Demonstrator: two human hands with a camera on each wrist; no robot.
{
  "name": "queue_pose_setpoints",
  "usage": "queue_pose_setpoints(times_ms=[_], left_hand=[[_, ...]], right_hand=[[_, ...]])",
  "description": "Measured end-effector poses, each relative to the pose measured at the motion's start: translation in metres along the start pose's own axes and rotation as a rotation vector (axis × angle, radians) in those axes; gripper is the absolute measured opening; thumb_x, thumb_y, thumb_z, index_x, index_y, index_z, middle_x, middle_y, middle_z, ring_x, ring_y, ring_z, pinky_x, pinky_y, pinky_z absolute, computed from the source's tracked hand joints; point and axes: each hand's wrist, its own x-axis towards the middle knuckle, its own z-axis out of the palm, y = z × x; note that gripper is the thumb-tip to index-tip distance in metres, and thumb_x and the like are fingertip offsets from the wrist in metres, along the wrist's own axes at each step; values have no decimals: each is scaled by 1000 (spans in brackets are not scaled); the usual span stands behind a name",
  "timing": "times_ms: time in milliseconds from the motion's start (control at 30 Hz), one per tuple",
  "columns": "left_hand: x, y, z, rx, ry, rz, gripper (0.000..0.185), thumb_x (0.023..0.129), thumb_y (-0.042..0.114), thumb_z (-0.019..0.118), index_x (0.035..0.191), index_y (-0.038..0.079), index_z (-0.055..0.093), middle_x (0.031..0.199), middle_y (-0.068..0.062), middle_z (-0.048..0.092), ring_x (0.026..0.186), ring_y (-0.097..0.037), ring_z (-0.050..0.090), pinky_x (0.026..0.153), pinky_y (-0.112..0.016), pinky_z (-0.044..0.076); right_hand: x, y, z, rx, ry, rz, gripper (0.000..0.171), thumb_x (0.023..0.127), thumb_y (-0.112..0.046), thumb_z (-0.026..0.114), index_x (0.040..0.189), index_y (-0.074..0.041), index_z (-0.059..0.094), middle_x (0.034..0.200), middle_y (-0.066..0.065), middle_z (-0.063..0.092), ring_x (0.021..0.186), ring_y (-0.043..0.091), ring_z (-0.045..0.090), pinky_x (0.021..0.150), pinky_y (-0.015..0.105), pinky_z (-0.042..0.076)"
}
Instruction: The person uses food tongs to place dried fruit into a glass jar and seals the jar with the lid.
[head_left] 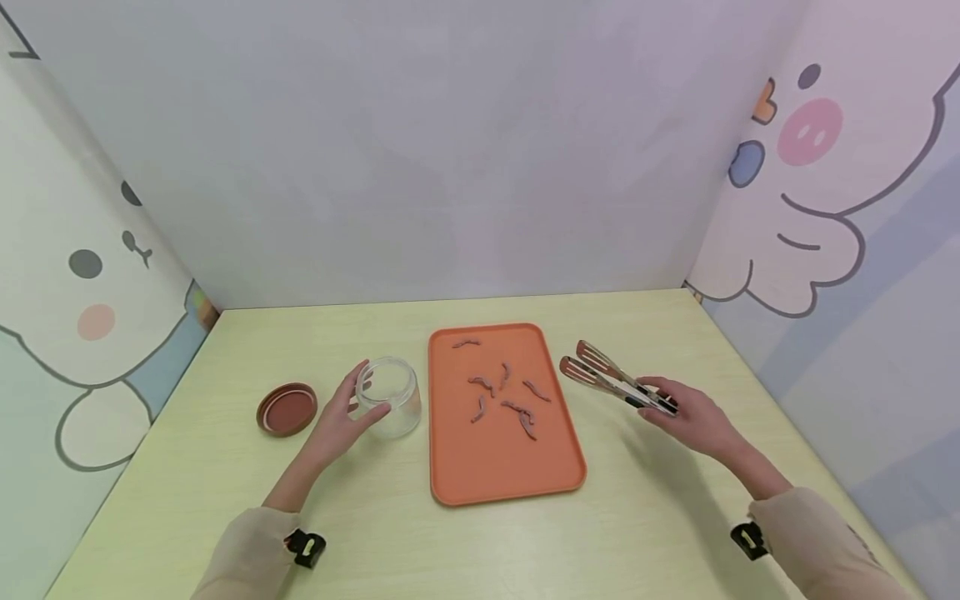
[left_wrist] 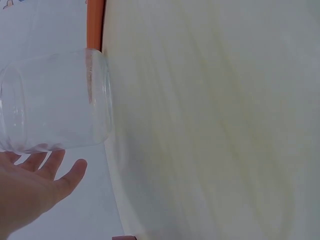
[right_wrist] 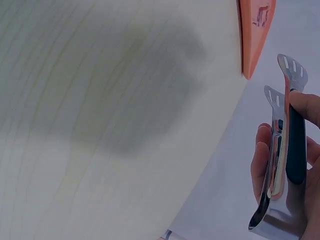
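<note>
My left hand is at the left side of a clear glass jar, thumb and fingers spread about it. In the left wrist view the fingers are fairly straight and reach the glass; the little finger stands apart from it. The jar stands upright and lidless on the table. My right hand holds metal tongs with dark grips and slotted tips. The tongs' arms are spread, in the air right of an orange tray. Several thin brownish worm-like pieces lie scattered on the tray.
A round reddish-brown lid lies on the pale wood-grain table, left of my left hand. A plain wall rises behind the table. Side panels with cartoon animals stand at left and right.
</note>
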Motion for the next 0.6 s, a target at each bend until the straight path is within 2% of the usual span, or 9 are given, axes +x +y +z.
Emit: queue_pose_setpoints(times_ms=[133, 333, 600], left_hand=[[0, 1, 0, -3, 0, 10, 78, 80, 33, 64, 140, 11, 19, 136, -16, 30, 121, -32, 29, 93, -49, 33], [0, -1, 2, 18, 20, 26, 77, 81, 33, 64, 140, 11, 20, 134, -17, 32, 118, -33, 32, 91, -52, 34], [-1, 0, 0, 7, 5, 12, 78, 80, 34, 64, 140, 10, 19, 136, -17, 29, 121, -33, 29, 92, -50, 34]], right_hand=[[2, -7, 2, 13, -22, -17, 38, 83, -23, 63, 117, -10, 53, 76, -4, 52, 56, 9, 42, 46, 24, 35], [3, -15, 8, -3, -58, -40, 37, 81, -24, 64, 115, -11, 54, 82, -5, 54, 64, 10, 45, 52, 25, 37], [8, -19, 20, -21, -76, -62, 36, 80, -22, 65, 114, -12, 55, 76, -9, 50, 59, 7, 41, 49, 23, 34]])
